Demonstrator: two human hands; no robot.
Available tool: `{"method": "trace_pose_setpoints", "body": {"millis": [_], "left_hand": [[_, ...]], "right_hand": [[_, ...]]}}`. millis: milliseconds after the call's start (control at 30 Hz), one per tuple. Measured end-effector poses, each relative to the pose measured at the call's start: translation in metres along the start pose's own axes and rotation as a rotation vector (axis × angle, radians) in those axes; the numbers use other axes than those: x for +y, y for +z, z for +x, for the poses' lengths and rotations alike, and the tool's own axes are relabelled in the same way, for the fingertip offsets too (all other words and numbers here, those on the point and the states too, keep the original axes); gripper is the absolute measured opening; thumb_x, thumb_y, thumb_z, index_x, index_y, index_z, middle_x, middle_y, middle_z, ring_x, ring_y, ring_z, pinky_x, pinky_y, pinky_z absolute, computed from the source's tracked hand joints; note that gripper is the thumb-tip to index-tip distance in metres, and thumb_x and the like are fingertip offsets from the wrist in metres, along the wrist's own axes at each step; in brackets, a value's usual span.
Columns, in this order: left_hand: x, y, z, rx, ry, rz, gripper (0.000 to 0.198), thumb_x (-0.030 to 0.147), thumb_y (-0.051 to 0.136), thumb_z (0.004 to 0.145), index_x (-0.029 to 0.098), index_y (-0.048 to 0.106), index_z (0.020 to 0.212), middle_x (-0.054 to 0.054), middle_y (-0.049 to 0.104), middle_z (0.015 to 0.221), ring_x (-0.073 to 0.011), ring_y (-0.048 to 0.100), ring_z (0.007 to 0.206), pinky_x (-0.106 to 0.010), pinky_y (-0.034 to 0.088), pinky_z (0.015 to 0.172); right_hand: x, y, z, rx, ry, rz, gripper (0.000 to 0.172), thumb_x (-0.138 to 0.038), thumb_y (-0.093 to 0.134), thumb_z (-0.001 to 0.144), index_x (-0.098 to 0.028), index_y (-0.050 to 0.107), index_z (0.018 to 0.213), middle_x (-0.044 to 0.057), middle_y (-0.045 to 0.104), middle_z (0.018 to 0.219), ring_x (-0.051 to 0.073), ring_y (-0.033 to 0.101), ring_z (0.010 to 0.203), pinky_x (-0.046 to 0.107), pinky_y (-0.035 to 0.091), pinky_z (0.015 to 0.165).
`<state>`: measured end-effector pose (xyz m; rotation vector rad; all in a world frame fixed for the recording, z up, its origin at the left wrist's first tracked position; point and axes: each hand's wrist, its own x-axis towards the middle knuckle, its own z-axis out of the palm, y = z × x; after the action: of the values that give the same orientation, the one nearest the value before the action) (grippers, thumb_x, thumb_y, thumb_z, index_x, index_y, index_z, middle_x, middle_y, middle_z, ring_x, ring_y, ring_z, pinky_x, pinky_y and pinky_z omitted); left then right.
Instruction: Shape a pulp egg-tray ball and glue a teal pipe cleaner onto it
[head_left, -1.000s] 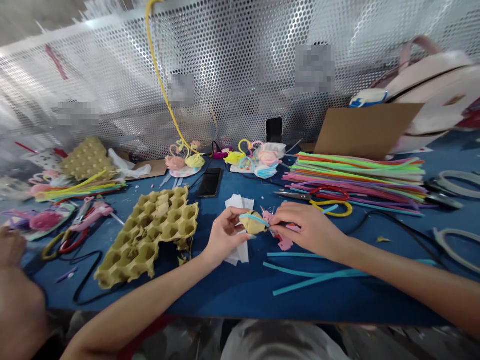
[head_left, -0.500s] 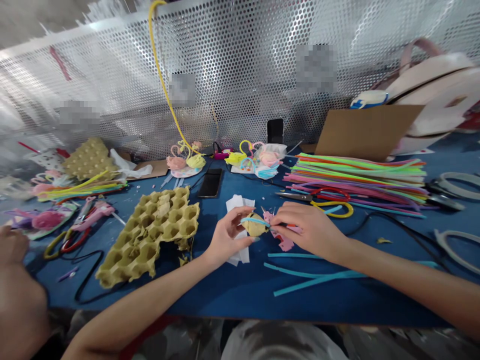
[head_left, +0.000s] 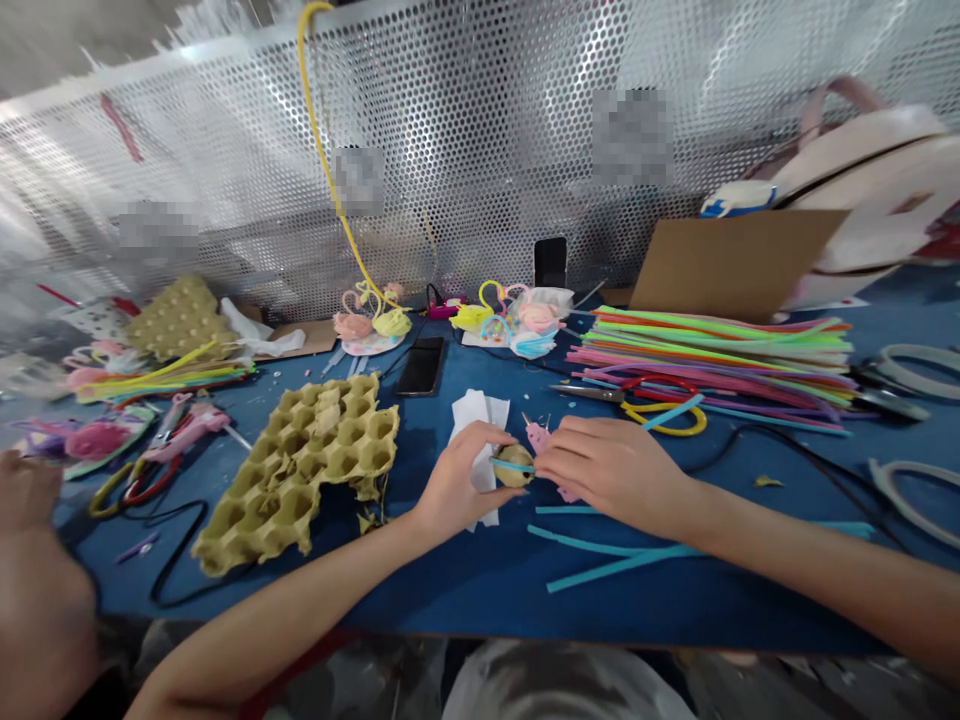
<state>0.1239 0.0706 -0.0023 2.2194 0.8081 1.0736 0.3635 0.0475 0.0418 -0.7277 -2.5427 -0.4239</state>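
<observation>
The person's left hand (head_left: 457, 480) cupped a small tan ball (head_left: 514, 474) banded by a teal pipe cleaner (head_left: 511, 465). The right hand (head_left: 607, 460) lay just beside it, over a pink foam piece (head_left: 538, 436). A white paper sheet (head_left: 474, 412) lay under the left hand, mid-desk (head_left: 450, 600).

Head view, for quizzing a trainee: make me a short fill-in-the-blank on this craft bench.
The left hand holds a small round ball with a ____ pipe cleaner across it.
The torn egg carton lies to the ____ of that hand.
The scissors have one red handle and one ____ handle.

Missing words: teal, left, yellow.
</observation>
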Motion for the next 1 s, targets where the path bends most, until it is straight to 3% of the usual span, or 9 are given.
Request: {"method": "trace_pose_setpoints", "body": {"millis": [167,433,633,1000], "left_hand": [[-0.0025,0.002,-0.0017,0.062,0.044,0.058,0.046,0.033,0.087,0.075,0.023,0.061,0.111,-0.009,0.07,0.11,-0.026,0.066,0.106,-0.04,0.05,0.095],[0.0028,0.0007,0.0004,0.099,-0.104,0.019,0.044,0.034,0.089,0.07,0.022,0.064,0.104,-0.007,0.071,0.104,-0.0256,0.067,0.098,-0.039,0.05,0.091],[0.0056,0.0,0.0007,0.148,-0.201,-0.061,0.044,0.034,0.09,0.068,0.02,0.065,0.101,-0.005,0.071,0.1,-0.024,0.067,0.095,-0.035,0.049,0.088],[0.0049,0.0022,-0.0017,0.133,-0.214,-0.153,0.047,0.037,0.091,0.067,0.02,0.066,0.102,-0.004,0.072,0.099,-0.0234,0.068,0.094,-0.034,0.051,0.088]], "right_hand": [[-0.0029,-0.0016,-0.0008,0.014,-0.028,-0.073,0.022,-0.013,0.052,0.099,-0.017,0.069,0.086,0.007,0.071,0.084,0.019,0.059,0.079,0.031,0.046,0.072],[-0.005,-0.0056,0.0006,0.103,-0.054,-0.152,0.022,-0.006,0.052,0.096,-0.014,0.073,0.097,0.008,0.074,0.089,0.02,0.065,0.085,0.032,0.052,0.077],[-0.0035,-0.0034,-0.0001,0.088,-0.038,-0.178,0.023,-0.009,0.052,0.097,-0.012,0.074,0.101,0.01,0.076,0.093,0.02,0.065,0.083,0.032,0.052,0.074],[-0.0043,-0.0035,0.001,0.088,-0.04,-0.203,0.025,-0.007,0.05,0.097,-0.014,0.074,0.095,0.009,0.075,0.088,0.019,0.063,0.079,0.031,0.051,0.073]]}}
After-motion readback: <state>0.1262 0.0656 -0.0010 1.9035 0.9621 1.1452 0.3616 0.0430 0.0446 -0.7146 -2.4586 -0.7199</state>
